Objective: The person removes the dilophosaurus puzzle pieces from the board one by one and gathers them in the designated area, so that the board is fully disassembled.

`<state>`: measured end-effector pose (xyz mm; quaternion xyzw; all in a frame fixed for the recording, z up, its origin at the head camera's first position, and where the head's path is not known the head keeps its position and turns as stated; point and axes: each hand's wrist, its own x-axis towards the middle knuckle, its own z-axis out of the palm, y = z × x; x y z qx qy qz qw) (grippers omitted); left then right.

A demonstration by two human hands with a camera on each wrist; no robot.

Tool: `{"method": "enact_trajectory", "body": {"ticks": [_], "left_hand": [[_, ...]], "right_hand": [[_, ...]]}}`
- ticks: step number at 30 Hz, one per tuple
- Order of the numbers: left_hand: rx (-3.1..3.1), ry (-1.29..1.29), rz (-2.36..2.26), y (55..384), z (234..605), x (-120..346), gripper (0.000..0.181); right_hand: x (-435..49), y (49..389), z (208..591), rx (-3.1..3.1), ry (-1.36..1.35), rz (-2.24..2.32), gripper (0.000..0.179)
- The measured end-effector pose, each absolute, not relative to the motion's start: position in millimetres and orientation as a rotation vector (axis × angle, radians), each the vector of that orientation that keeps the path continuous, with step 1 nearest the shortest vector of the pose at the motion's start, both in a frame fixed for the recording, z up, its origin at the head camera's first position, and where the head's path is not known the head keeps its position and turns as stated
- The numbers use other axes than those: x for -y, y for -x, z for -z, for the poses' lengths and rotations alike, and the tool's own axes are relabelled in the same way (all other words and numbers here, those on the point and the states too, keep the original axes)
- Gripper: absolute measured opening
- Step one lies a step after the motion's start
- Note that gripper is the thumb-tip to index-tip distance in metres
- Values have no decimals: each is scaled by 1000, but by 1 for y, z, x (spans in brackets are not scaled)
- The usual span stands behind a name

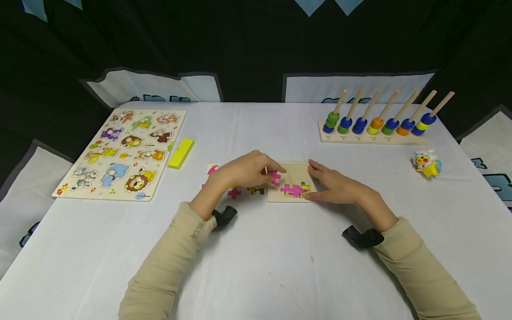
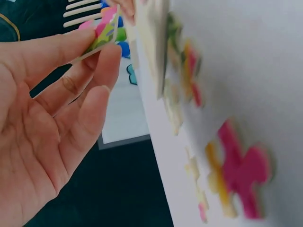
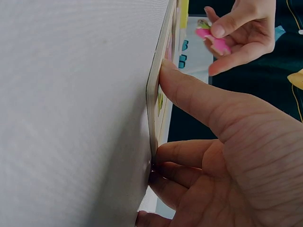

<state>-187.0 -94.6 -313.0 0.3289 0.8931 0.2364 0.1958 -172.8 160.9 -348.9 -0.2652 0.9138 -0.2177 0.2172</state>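
My left hand [image 1: 250, 170] pinches a pink jigsaw piece [image 1: 274, 178] between thumb and fingers, raised above the left side of a small wooden puzzle board [image 1: 276, 195]. In the left wrist view the jigsaw piece [image 2: 106, 30] also shows green and yellow. My right hand [image 1: 336, 183] holds the board at its right edge. Its thumb lies over the edge in the right wrist view, with other fingers against the side. Joined pink and green pieces [image 1: 295, 190] lie in the board's lower right. Loose pieces [image 1: 234, 193] lie left of the board, partly hidden by my left hand and arm.
A large animal puzzle board [image 1: 160, 153] lies at left, with a yellow-green block [image 1: 181, 153] beside it. At the back right stands a pegged counting stand [image 1: 374, 138] with coloured rings. A small yellow toy figure [image 1: 427, 163] is near the right edge of the white-covered table [image 1: 280, 266].
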Motion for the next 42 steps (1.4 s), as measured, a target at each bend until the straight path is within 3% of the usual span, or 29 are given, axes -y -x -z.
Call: {"method": "enact_trajectory", "body": {"ticks": [17, 24, 32, 42], "left_hand": [[-2568, -850, -882, 178, 282, 147, 24], [-2561, -705, -801, 165, 270, 181, 18], [-2395, -566, -707, 154, 281, 209, 9], [-2229, -478, -642, 146, 305, 209, 7]], "right_hand": [[-163, 169, 350, -2516, 710, 626, 83], [-164, 169, 351, -2515, 714, 630, 83], [-162, 170, 351, -2521, 731, 626, 83], [-162, 171, 349, -2523, 727, 633, 83]]}}
